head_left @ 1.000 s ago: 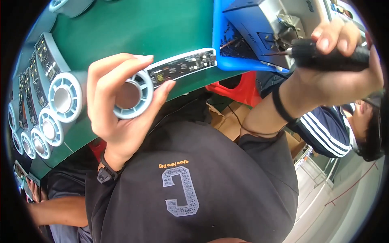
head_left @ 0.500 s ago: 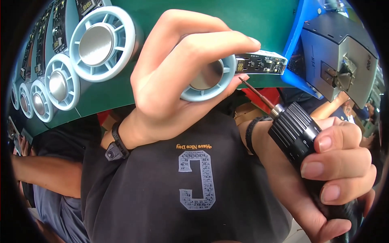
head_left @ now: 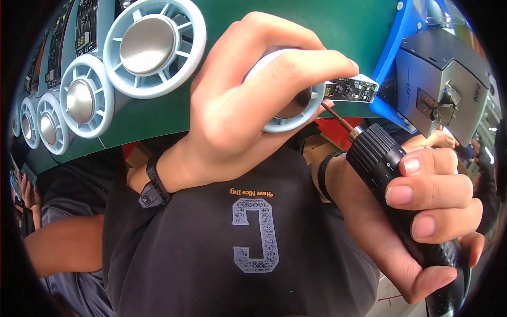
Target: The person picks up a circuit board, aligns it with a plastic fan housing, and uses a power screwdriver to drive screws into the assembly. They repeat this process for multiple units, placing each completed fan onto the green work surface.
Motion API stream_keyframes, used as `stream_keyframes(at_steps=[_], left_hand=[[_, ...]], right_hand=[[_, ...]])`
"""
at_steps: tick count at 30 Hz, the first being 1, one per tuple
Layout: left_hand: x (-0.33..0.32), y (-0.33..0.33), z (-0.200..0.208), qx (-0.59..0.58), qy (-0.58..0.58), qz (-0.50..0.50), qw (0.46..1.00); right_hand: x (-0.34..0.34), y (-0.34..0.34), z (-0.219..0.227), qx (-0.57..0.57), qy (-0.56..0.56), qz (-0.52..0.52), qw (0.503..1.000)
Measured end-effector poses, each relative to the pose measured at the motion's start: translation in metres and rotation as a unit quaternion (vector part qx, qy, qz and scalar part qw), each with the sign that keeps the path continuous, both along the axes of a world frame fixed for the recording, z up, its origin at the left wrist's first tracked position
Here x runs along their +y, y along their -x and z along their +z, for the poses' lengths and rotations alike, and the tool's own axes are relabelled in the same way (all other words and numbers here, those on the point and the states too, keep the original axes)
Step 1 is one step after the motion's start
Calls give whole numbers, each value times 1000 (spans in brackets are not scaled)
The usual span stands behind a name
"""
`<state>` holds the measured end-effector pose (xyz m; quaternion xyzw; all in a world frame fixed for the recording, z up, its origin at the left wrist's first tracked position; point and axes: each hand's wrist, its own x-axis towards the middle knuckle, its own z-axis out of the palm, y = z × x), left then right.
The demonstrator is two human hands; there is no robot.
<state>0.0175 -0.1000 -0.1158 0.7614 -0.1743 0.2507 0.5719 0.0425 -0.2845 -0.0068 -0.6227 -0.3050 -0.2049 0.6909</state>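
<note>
My left hand point(head_left: 227, 105) curls around a light-blue round housing point(head_left: 289, 126) with a metal disc in its middle. Out past my fingertips sticks a narrow strip with a black circuit board point(head_left: 351, 91) on it, part of the same held piece as far as I can see. In my right hand point(head_left: 433, 195) is a black electric screwdriver point(head_left: 377, 156), its cord trailing downward. The thin bit points up and left, its tip close to the ring's right rim, just below the board. Whether the tip touches a screw is hidden.
Several similar light-blue housings point(head_left: 148, 45) with metal discs stand in a row on the green table point(head_left: 343, 26) at left. At right are a blue tray point(head_left: 390, 39) and a grey boxy machine point(head_left: 433, 74). Another person's hand point(head_left: 30, 195) shows at the left edge.
My left hand and the held housing have shifted a little to the right. The screwdriver tip has come up against or close under the ring's rim. Both grips stay the same.
</note>
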Motion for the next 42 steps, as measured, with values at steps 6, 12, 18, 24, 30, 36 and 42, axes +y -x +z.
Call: stream_keyframes(at_steps=[6, 12, 18, 24, 30, 36, 42], left_hand=[[-5, 0, -1, 8, 10, 6, 1000], [0, 1, 0, 16, 15, 11, 1000], [1, -2, 0, 14, 19, 26, 999], [3, 9, 15, 47, 25, 29, 998], [-3, 23, 54, 97, -176, 95, 975], [5, 9, 76, 49, -406, 77, 909], [13, -36, 75, -7, -519, 195, 832]], right_hand=[[5, -3, -9, 2, 26, 37, 999], [16, -6, -19, 1, 50, 67, 996], [10, -10, -5, -7, 69, 85, 994], [51, -8, -17, -30, -8, 43, 999], [47, 12, 0, -120, -130, -33, 984], [14, 34, 24, -147, -308, -113, 933], [3, 25, -16, -50, -295, -141, 944]])
